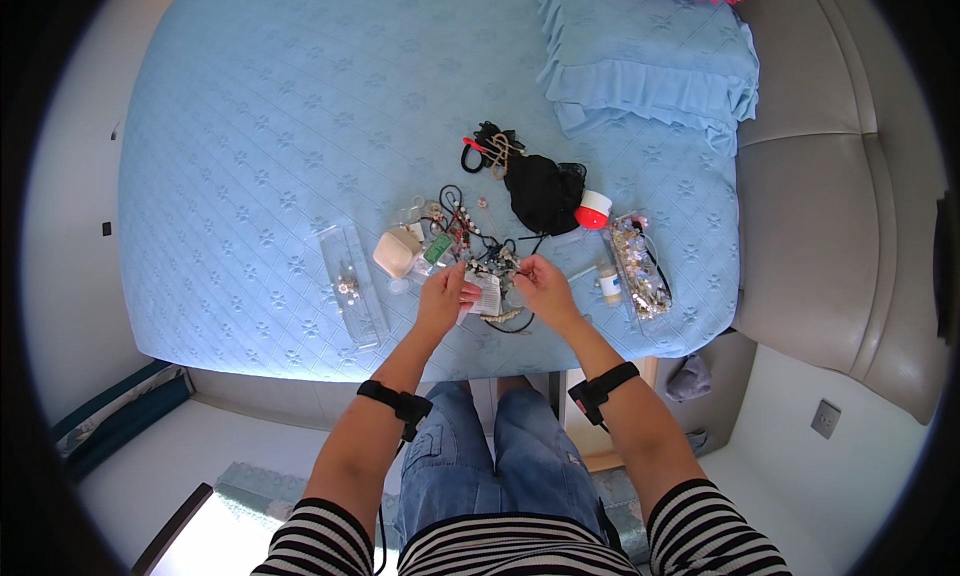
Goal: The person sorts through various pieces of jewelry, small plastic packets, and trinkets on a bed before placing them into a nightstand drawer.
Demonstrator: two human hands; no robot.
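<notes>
My left hand [447, 295] and my right hand [541, 287] are over a tangled pile of beaded jewellery [491, 258] on the bed. The fingers of both hands are pinched at the pile's near side; what lies between them is too small to tell. A white printed card [486, 294] is beside my left fingers. Left of the pile are a green card [438, 250] and a pale beige rounded case [397, 253]. A clear plastic tray [356, 317] with a few ornaments lies further left. On the right, another clear tray [639, 265] is filled with shiny accessories.
Behind the pile lie a black lace-edged cloth item [546, 193], hair ties [472, 156] and a red-and-white round container [593, 210]. A small labelled bottle [609, 285] lies at the right. A ruffled blue pillow [652, 73] is by the grey headboard [810, 186].
</notes>
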